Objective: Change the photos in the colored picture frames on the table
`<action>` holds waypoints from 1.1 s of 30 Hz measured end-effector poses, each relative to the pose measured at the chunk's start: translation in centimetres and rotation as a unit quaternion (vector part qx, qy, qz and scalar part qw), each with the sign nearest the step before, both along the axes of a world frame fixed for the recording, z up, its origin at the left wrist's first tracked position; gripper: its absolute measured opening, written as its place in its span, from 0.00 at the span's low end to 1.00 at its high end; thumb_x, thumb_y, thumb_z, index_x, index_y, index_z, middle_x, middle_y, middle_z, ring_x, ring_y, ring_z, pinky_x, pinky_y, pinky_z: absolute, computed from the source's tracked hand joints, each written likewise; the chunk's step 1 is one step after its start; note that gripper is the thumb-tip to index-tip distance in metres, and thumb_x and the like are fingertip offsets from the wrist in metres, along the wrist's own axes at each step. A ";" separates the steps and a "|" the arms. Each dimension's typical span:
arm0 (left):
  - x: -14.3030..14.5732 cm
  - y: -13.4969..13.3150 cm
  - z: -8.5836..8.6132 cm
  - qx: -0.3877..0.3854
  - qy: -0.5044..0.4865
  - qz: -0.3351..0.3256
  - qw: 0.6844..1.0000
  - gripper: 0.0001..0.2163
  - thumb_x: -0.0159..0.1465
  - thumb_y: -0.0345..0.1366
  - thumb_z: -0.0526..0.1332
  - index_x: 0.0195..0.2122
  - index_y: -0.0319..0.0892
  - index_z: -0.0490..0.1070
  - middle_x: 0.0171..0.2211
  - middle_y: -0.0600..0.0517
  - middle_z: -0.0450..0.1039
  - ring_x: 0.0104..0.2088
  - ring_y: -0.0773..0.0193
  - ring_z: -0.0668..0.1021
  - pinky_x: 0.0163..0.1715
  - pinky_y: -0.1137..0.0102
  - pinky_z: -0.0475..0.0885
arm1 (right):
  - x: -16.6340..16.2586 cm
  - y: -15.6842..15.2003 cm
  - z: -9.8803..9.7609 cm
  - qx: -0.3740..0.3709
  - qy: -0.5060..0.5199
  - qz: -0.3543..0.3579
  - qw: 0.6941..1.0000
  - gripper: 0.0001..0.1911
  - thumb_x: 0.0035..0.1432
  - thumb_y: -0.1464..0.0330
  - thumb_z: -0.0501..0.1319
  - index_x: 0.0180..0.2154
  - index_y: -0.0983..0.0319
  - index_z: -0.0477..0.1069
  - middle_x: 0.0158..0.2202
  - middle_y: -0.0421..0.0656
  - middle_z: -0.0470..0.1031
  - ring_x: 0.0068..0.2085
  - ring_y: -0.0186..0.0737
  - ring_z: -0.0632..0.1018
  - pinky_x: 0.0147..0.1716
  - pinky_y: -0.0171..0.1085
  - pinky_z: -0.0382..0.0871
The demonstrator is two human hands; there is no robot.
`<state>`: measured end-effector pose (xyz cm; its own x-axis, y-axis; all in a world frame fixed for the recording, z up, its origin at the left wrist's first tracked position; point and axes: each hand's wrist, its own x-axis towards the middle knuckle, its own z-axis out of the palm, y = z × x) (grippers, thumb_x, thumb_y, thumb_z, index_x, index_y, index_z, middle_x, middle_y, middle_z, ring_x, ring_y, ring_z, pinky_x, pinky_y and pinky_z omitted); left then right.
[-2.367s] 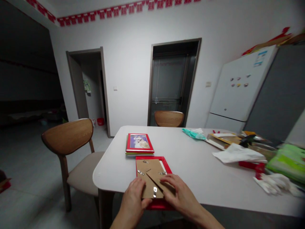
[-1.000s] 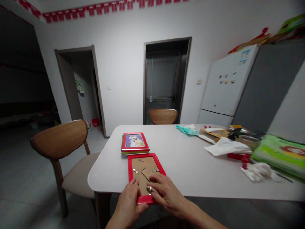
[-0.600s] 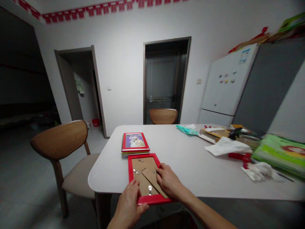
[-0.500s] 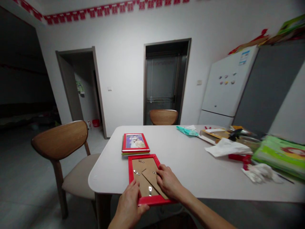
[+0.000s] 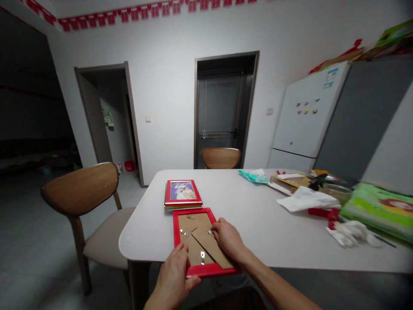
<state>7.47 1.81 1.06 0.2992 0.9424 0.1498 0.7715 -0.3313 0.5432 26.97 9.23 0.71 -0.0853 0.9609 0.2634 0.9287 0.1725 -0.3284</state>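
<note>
A red picture frame [image 5: 176, 228] lies back side up at the table's near edge, its brown backing board [image 5: 190, 249] showing with a fold-out stand and several small metal clips. My left hand [image 5: 176, 271] is closed around its lower left corner, thumb along the near edge. My right hand [image 5: 228, 239] is closed on the right edge, fingertips beside the metal clip [image 5: 209, 232] there; the fingertips are partly hidden. Just beyond lies a small stack of frames, the top one a red-framed photo [image 5: 183, 191] facing up.
On the white table [image 5: 258, 224], the right side holds a teal packet [image 5: 253, 177], white paper [image 5: 308, 199], crumpled white gloves or cloth [image 5: 351, 234] and a green package [image 5: 380, 211]. Wooden chairs stand at the left [image 5: 80, 189] and far side [image 5: 221, 158].
My right hand's fingers have shifted slightly, and the clip at the right edge shows more plainly. The left hand keeps its hold and the frame stays in place.
</note>
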 end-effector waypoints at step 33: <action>-0.5 -0.4 -0.2 -0.009 -0.021 0.001 1.000 0.27 0.42 0.33 0.65 0.46 0.40 0.64 0.51 0.45 0.63 0.54 0.56 0.61 0.51 0.66 0.58 | -8.3 1.0 0.7 0.012 0.014 0.190 0.982 0.13 0.49 0.73 0.51 0.25 0.62 0.74 0.27 0.44 0.73 0.32 0.35 0.70 0.34 0.31 0.57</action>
<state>6.95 1.41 0.88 0.2907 0.9456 0.1462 0.7484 -0.3199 0.5810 18.72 10.28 1.44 -0.4281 0.8548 0.2933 0.7865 0.5122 -0.3450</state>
